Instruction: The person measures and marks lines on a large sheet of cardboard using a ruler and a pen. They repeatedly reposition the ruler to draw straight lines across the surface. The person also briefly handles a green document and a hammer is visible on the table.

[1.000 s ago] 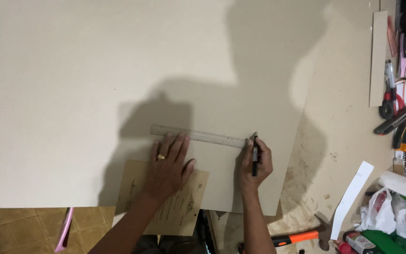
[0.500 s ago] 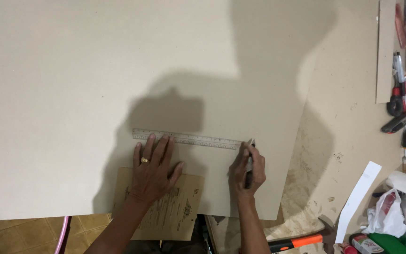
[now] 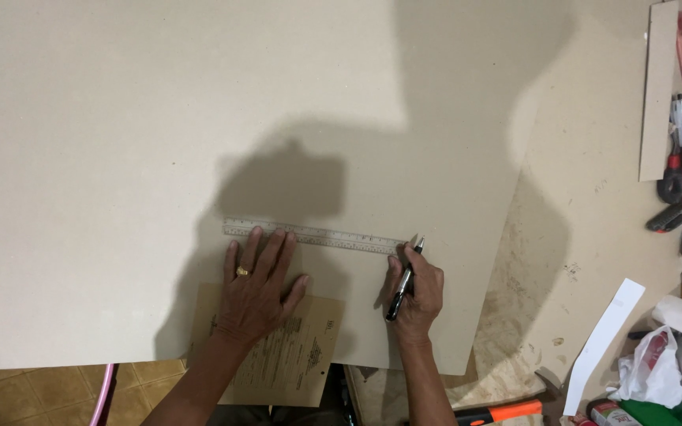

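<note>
My left hand point(image 3: 256, 296) flat, fingers spread, pressing thin silver ruler point(image 3: 316, 235) against beige board point(image 3: 159, 142). My right hand point(image 3: 416, 293) closed round black pen point(image 3: 402, 285), tip at ruler's right end.

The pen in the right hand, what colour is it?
Black with a silver tip, seen in the head view: pen, right hand.

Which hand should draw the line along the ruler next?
The right hand. It already holds the black pen with the tip at the ruler's right end, while the left hand lies flat, fingertips pressing the ruler onto the big board.
</note>
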